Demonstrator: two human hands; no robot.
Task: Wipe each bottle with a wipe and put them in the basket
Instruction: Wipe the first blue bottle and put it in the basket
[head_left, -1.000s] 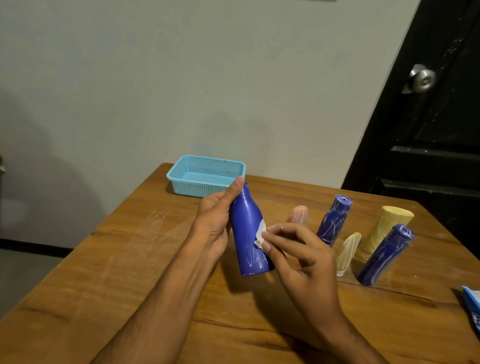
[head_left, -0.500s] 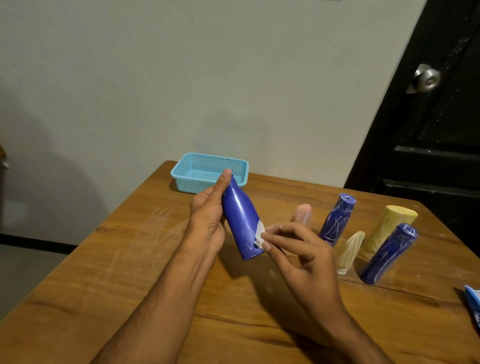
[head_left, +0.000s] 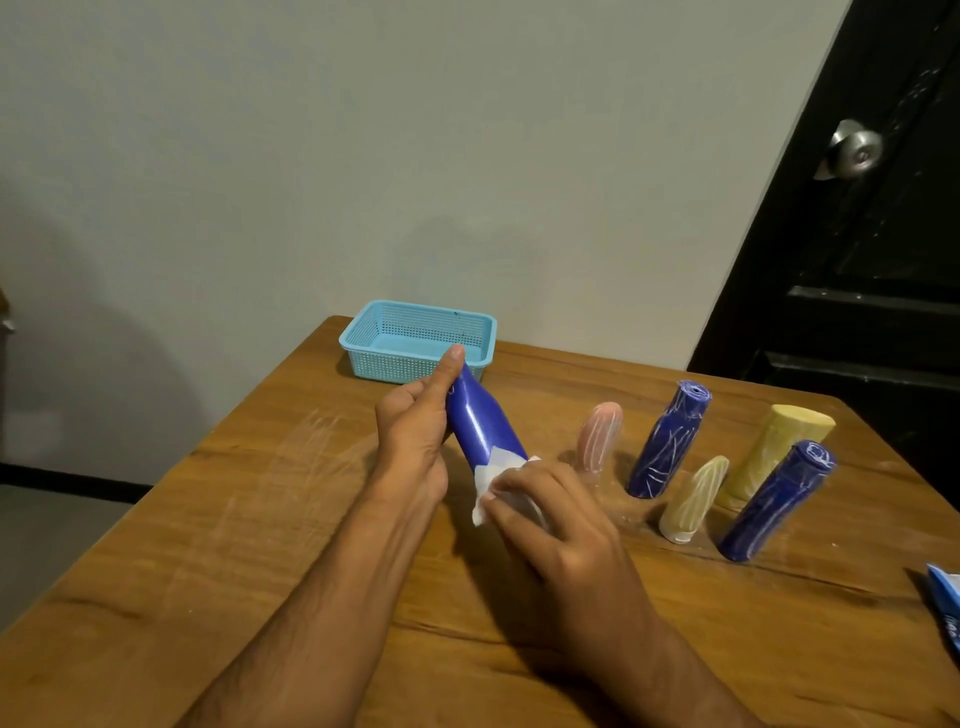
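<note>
Head view
Left hand (head_left: 415, 431): grips a blue bottle (head_left: 480, 423) by its neck end, forefinger laid along it, bottle tilted above the table (head_left: 208, 519).
Right hand (head_left: 550, 525): fingers curl round a white wipe (head_left: 491, 475), pressing it on the bottle's lower end.
Basket (head_left: 415, 340): light blue, at the table's far edge, just behind the held bottle.
Other bottles: pink one (head_left: 600, 436), scratched blue one (head_left: 667, 439), cream one (head_left: 693, 499), yellow one (head_left: 774, 447), second blue one (head_left: 776, 501), standing grouped to the right.
Blue packet (head_left: 948, 608): at the right edge, cut off.
Door (head_left: 857, 249): dark, with a metal knob (head_left: 854, 148).
</note>
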